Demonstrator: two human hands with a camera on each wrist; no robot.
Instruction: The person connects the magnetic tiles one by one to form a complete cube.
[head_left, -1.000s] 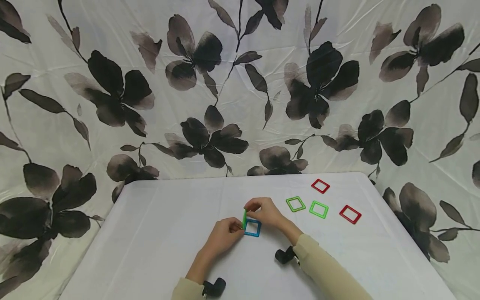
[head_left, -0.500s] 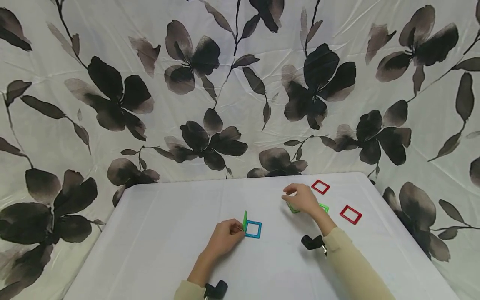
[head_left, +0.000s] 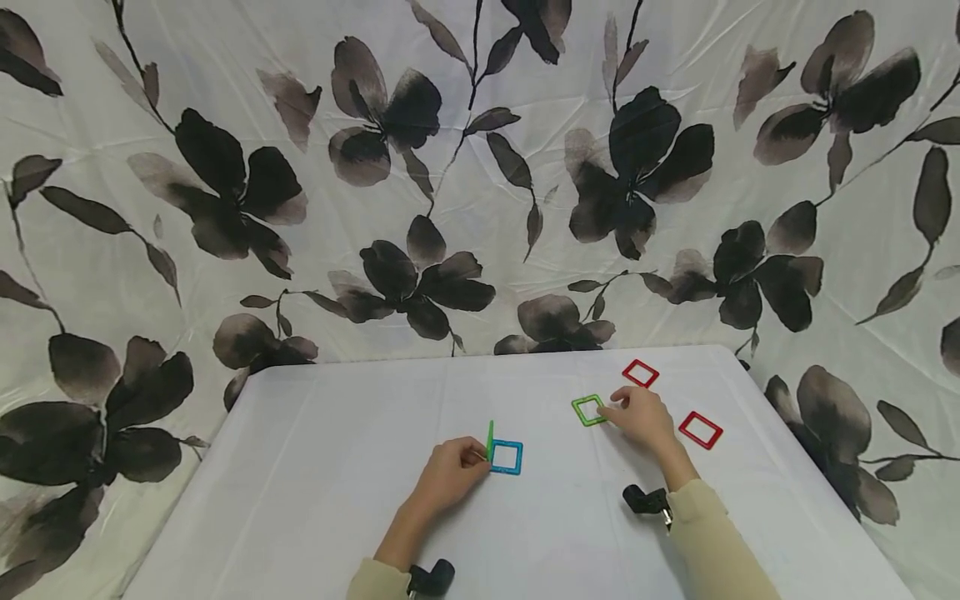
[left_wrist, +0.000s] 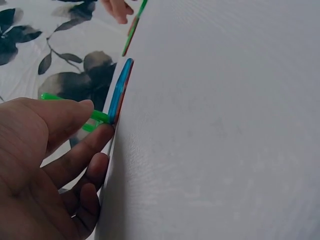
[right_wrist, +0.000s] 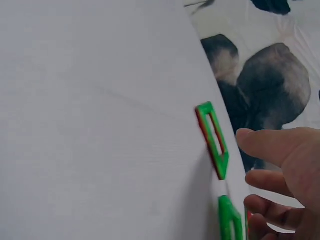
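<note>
My left hand [head_left: 453, 471] pinches a green square magnetic tile [head_left: 491, 440] that stands upright on edge. Its lower edge meets the left side of a blue square tile [head_left: 507, 457] lying flat. In the left wrist view, thumb and forefinger grip the green tile [left_wrist: 52, 97] beside the blue one [left_wrist: 120, 92]. Off to the right, my right hand [head_left: 643, 421] hovers over the loose tiles with fingers loosely bent, holding nothing. Its fingertips are at the edge of a flat green tile [head_left: 588, 410]. A second green tile [right_wrist: 230, 220], in the right wrist view, is hidden under this hand in the head view.
Two red square tiles [head_left: 701, 430] lie flat at the right, one of them [head_left: 641, 373] near the back edge. A white-covered table [head_left: 300, 500] bears everything, and a flower-print cloth [head_left: 420, 167] hangs behind it.
My right hand has let go of the upright green tile and moved right, over the loose green tiles. The left hand has stayed at the upright tile.
</note>
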